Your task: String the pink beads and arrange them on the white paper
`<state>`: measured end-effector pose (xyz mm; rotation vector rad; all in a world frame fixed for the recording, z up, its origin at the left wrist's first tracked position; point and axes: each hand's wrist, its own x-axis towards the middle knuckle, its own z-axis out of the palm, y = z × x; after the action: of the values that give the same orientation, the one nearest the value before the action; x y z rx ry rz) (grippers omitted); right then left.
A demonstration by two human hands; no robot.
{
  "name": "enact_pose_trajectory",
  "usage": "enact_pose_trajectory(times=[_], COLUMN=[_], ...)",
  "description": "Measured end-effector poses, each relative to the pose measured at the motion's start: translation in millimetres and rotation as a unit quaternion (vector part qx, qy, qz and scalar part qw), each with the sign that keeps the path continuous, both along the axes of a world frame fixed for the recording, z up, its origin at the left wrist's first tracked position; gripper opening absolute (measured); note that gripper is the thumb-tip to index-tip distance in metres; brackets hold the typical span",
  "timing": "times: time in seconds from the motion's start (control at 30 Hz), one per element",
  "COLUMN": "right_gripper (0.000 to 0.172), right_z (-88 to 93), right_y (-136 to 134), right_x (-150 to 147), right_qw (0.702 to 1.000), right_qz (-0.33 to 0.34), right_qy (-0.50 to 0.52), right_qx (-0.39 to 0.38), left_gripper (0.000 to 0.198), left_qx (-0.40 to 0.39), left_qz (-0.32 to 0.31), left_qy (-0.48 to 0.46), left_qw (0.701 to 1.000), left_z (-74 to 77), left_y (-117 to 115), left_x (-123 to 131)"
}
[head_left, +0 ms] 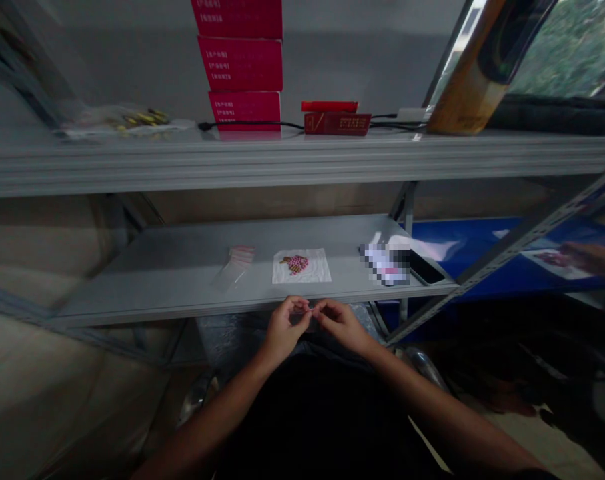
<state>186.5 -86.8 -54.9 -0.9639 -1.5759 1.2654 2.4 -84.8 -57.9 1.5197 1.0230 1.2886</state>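
My left hand (288, 327) and my right hand (341, 325) meet in front of the grey shelf's edge, thumbs and forefingers pinched close together. Something tiny and pale pinkish lies between the fingertips, too small to make out. Just beyond them on the shelf (182, 263), a pile of small pink and brownish pieces (296, 265) sits on a white paper square (321, 270). To its left lies a clear plastic bag (236, 265) with a reddish strip along its top.
At the right of the shelf are a phone (425, 268) and a blurred-out item (385, 263). The upper shelf (302, 160) holds red boxes (242, 65), a cable and a bag of yellowish pieces (145, 119). Another person's hand (595, 259) is over a blue surface (487, 267).
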Motion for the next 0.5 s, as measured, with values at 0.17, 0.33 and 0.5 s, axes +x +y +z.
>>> enact_pose_trajectory(times=[0.17, 0.33, 0.5], right_gripper=[0.031, 0.029, 0.031], right_z=[-2.3, -1.8, 1.8], right_y=[0.1, 0.9, 1.0], right_x=[-0.4, 0.8, 1.5], right_qw=[1.000, 1.000, 1.000], right_qz=[0.001, 0.002, -0.014], right_qy=[0.009, 0.018, 0.019], right_qx=[0.006, 0.014, -0.002], left_gripper=[0.011, 0.011, 0.024], left_qx=[0.009, 0.022, 0.013], left_qz=[0.000, 0.001, 0.002], left_qy=[0.025, 0.036, 0.002], left_qw=[1.000, 0.999, 1.000], left_z=[-1.5, -0.5, 1.0], left_y=[-0.6, -1.2, 1.9], left_x=[-0.5, -0.9, -2.2])
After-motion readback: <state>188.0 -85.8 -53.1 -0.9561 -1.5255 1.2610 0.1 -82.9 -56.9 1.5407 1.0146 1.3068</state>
